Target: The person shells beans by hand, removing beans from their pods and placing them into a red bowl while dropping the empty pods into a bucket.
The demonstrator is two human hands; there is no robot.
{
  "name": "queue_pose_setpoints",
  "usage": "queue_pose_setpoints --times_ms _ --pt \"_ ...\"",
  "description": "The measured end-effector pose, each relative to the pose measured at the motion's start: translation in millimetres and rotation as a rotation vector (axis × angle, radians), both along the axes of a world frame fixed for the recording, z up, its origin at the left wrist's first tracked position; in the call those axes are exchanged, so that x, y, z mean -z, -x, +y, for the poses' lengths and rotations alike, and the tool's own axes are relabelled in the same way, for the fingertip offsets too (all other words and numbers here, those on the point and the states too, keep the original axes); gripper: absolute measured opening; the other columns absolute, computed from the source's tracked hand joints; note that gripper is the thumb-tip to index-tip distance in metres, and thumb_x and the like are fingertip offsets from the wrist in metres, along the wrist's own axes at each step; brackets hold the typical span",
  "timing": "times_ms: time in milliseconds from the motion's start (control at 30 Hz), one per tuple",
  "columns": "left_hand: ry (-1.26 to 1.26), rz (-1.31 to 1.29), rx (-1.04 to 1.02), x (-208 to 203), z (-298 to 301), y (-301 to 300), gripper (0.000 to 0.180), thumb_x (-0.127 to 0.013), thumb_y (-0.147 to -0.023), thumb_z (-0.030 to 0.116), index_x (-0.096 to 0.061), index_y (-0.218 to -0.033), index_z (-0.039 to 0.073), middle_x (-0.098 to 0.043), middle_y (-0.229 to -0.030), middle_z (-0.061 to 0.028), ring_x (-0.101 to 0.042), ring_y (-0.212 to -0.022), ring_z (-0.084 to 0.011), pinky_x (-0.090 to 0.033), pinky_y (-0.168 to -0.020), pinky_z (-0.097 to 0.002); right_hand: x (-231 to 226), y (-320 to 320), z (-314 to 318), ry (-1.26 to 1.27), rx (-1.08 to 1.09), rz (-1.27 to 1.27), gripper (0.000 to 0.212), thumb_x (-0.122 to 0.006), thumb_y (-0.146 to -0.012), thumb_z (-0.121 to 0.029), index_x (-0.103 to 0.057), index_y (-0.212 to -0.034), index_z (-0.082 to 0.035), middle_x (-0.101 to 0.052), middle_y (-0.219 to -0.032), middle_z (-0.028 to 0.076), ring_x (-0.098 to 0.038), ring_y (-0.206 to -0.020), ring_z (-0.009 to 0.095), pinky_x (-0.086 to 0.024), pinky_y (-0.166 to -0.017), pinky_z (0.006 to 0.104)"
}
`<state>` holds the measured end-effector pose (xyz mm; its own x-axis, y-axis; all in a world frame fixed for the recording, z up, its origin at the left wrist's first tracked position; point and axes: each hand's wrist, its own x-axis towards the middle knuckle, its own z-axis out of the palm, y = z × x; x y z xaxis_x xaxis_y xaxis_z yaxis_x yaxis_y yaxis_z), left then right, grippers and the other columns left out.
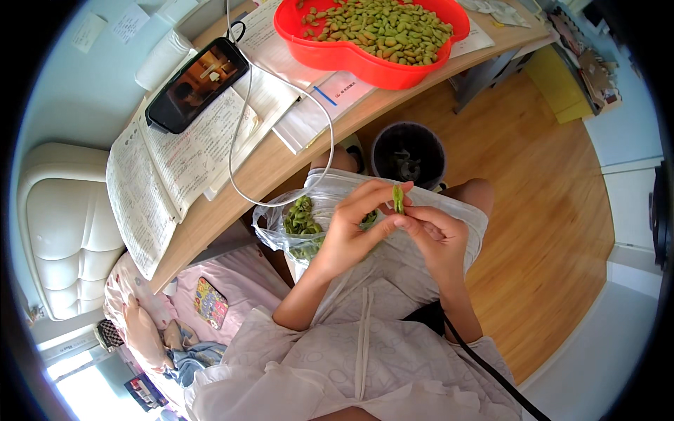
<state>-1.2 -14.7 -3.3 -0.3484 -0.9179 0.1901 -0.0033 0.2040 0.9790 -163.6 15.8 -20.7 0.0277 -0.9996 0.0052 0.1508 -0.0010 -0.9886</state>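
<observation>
Above my lap, a slim green bean pod [399, 199] stands upright between my fingertips. My left hand [349, 231] pinches it from the left, and my right hand [442, 242] grips its lower end with thumb and fingers. On my lap, left of and partly behind my left hand, lies a clear plastic bag [270, 231] holding green pods [302, 217]. At the far side, a red heart-like tray [330, 56] on the desk holds many loose green beans [393, 31]. Beyond my hands, a dark bin [382, 151] on the floor has some scraps inside.
The wooden desk [232, 175] carries open notebooks [189, 151], a phone [200, 83] showing a video, and a white cable [330, 133] looping over its edge. A black cable [484, 365] crosses my right side. Lower left, a patterned phone case [210, 303] lies on pink bedding.
</observation>
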Motion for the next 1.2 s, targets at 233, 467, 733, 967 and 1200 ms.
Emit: queue_pose_setpoints --times_ms 233,467,733,967,1200 --pt "-0.095 0.155 -0.041 10.4 2.2 2.0 0.022 -0.06 -0.088 -0.001 -0.06 -0.109 -0.007 -0.058 -0.11 -0.0135 -0.06 -0.097 -0.0202 -0.051 -0.084 -0.0306 -3.7 -7.0 0.0 0.0 -0.006 -0.139 0.018 -0.063 -0.087 0.0 -0.064 -0.103 0.008 -0.067 -0.097 0.013 -0.066 -0.087 0.016 -0.053 -0.077 0.026" --pt "0.544 -0.257 -0.452 14.8 7.7 7.7 0.025 -0.073 -0.072 -0.004 -0.067 -0.095 0.002 -0.056 -0.111 -0.0137 -0.059 -0.086 -0.0177 -0.052 -0.077 -0.028 2.1 -5.8 -2.5 -0.223 -0.044 -0.255 0.024 -0.058 -0.093 -0.011 -0.061 -0.107 0.009 -0.067 -0.097 0.014 -0.067 -0.087 0.02 -0.055 -0.079 0.0297" --pt "0.677 -0.465 -0.351 0.6 4.5 4.6 0.036 -0.074 -0.059 0.0 -0.07 -0.094 0.003 -0.061 -0.094 -0.0065 -0.059 -0.086 -0.0237 -0.051 -0.07 -0.0315 5.1 -6.9 -2.7 -0.154 -0.014 -0.271 0.02 -0.058 -0.093 -0.011 -0.061 -0.102 0.007 -0.066 -0.093 0.012 -0.066 -0.084 0.019 -0.054 -0.078 0.028" --pt "0.671 -0.411 -0.343 1.9 3.7 8.7 0.032 -0.077 -0.06 0.005 -0.071 -0.092 0.002 -0.065 -0.09 -0.0075 -0.061 -0.08 -0.0232 -0.05 -0.066 -0.0311 7.9 -3.9 -1.2 0.046 0.079 0.047 0.01 -0.056 -0.092 -0.004 -0.06 -0.094 0.006 -0.063 -0.089 0.008 -0.064 -0.082 0.014 -0.05 -0.073 0.0235" --pt "0.603 -0.407 -0.304 -0.5 4.6 8.5 0.028 -0.077 -0.064 0.005 -0.07 -0.09 0.001 -0.066 -0.089 -0.0084 -0.063 -0.079 -0.0229 -0.051 -0.068 -0.0309 7.1 -6.0 -4.8 0.086 0.102 0.074 0.009 -0.058 -0.091 -0.003 -0.061 -0.091 0.005 -0.062 -0.084 0.006 -0.061 -0.076 0.012 -0.048 -0.069 0.0229"
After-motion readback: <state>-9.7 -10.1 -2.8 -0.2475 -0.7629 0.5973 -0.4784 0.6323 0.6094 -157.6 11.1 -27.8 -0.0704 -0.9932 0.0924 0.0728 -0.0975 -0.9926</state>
